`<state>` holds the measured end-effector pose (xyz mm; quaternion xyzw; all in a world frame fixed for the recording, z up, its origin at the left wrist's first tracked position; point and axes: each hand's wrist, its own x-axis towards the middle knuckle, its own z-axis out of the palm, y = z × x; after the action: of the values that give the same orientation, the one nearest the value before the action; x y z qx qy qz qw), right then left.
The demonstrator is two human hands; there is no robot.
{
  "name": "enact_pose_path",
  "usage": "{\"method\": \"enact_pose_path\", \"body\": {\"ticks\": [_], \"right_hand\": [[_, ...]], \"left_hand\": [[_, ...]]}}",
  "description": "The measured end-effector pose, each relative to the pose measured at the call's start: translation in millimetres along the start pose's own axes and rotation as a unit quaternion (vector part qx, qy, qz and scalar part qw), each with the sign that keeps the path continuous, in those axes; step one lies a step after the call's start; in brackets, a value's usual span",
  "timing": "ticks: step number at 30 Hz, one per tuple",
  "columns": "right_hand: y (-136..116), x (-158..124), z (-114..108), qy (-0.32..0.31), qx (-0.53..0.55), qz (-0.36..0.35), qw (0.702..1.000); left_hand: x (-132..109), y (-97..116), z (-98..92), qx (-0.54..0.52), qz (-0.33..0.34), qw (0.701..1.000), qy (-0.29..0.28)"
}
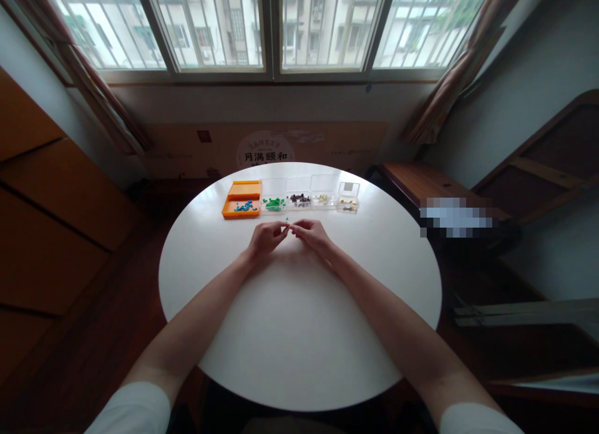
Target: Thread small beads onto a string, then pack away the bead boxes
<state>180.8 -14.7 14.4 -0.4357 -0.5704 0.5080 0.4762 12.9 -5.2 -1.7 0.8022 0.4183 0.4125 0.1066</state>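
Observation:
My left hand (pixel 268 237) and my right hand (pixel 311 234) meet above the white table, fingertips almost touching. Both are closed in a pinch. At the left fingertips a tiny blue-green piece (pixel 287 220) sticks up; its exact kind is too small to tell. Whatever lies between the right fingertips is hidden. Just beyond the hands stands a row of small cases: an orange box (pixel 226 211) with blue pieces (pixel 244 206), then clear boxes with green pieces (pixel 274 204), dark brown pieces (pixel 299 199), cream pieces (pixel 322 198) and a few yellowish pieces (pixel 349 201).
The round white table (pixel 299 334) spreads under both forearms. Behind it a printed cardboard panel (pixel 346 144) leans below the window. A wooden bench (pixel 421 178) is at the right, and an orange-brown cabinet (pixel 47 234) at the left.

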Motion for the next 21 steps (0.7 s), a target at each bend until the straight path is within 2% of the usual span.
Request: {"method": "enact_pose_path", "body": {"ticks": [11,21], "right_hand": [[-0.3,-0.5,-1.6,-0.021,0.000,0.004,1.000],[-2.4,-1.9,-0.4,-0.009,-0.006,-0.003,1.000]], "left_hand": [[-0.2,-1.1,0.0,-0.003,0.004,1.000,-0.003],[-0.1,1.1,-0.7,-0.009,-0.002,1.000,-0.008]]}}
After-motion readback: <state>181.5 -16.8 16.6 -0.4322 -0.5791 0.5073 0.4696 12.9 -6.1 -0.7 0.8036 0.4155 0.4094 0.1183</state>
